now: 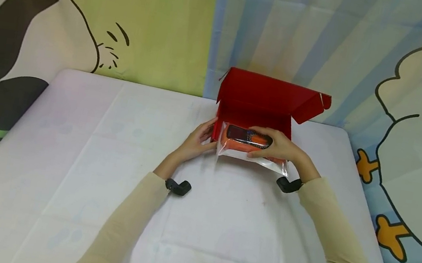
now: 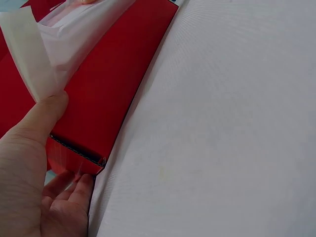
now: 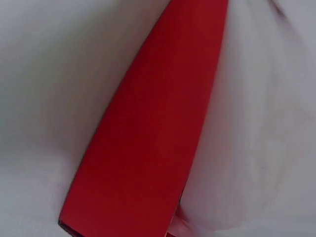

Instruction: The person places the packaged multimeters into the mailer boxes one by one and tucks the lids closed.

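Observation:
A red cardboard box (image 1: 255, 116) stands at the back of the table with its lid (image 1: 269, 90) raised. My right hand (image 1: 282, 147) grips an orange toy car (image 1: 238, 145) with dark windows, sealed in a clear plastic bag (image 1: 234, 154), over the box's front. At the box's left side, my left hand (image 1: 192, 143) holds the corner. The left wrist view has its thumb on top beside the bag's pale end strip (image 2: 29, 54) and its fingers against the box's end. The box's front wall (image 3: 143, 128) fills the right wrist view's middle, beside the whitish bag (image 3: 247, 148).
A white cloth covers the table (image 1: 102, 188). Behind it hangs a printed cartoon backdrop (image 1: 162, 22). Both wrists carry small black cameras, one on the left wrist (image 1: 178, 187) and one on the right wrist (image 1: 288, 184).

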A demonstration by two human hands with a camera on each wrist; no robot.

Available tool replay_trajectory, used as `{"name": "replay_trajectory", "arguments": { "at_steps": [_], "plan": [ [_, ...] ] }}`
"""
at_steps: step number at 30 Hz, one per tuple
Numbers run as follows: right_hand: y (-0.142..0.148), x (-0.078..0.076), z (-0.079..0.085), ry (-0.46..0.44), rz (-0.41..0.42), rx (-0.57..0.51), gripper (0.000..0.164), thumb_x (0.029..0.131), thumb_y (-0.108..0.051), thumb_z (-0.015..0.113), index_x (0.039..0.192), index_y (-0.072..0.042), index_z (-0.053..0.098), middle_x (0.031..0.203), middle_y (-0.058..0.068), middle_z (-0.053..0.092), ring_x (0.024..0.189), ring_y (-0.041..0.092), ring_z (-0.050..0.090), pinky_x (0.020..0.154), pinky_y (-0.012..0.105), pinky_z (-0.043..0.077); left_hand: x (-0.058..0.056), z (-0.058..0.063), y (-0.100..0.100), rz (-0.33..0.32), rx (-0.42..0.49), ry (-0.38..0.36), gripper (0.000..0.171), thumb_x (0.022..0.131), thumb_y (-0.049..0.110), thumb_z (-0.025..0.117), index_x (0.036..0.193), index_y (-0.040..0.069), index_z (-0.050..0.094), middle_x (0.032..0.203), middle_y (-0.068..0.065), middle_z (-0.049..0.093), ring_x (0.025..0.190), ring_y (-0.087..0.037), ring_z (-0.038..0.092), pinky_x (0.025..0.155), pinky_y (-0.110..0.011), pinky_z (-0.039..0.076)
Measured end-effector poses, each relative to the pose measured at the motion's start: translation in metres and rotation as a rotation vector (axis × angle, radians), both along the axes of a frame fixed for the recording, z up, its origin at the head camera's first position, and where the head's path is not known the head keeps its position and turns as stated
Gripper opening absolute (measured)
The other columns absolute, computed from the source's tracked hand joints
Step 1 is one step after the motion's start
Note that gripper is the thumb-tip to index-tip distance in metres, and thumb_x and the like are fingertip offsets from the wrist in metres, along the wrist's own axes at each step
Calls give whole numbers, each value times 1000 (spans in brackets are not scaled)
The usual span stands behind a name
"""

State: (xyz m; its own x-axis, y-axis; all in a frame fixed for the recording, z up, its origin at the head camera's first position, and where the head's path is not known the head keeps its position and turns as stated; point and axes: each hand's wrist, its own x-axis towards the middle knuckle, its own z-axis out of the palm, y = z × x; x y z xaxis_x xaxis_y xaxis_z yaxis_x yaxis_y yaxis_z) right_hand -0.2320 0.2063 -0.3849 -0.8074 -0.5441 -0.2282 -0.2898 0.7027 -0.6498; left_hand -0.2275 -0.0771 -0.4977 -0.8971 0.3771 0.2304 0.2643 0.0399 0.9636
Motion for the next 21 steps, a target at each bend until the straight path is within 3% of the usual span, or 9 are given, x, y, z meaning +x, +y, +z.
{"name": "replay_trajectory", "arguments": {
  "at_steps": [13, 21],
  "plan": [
    [3, -13, -12, -101, -36, -21, 75, 82, -31, 79, 147, -18, 44, 128, 13, 52, 115, 29, 43, 93, 44, 45, 4, -2, 3, -17, 12, -6, 70, 90, -6, 62, 151, 0, 30, 155, -20, 31, 142, -32, 34, 114, -34, 34],
    [0, -20, -17, -87, -50, -44, 72, 84, -24, 77, 147, -15, 44, 130, 15, 52, 116, 30, 43, 96, 47, 45, 4, 4, -1, -9, 4, -4, 67, 92, -6, 61, 151, 0, 30, 155, -20, 31, 142, -32, 34, 114, -34, 34]
  ]
}}
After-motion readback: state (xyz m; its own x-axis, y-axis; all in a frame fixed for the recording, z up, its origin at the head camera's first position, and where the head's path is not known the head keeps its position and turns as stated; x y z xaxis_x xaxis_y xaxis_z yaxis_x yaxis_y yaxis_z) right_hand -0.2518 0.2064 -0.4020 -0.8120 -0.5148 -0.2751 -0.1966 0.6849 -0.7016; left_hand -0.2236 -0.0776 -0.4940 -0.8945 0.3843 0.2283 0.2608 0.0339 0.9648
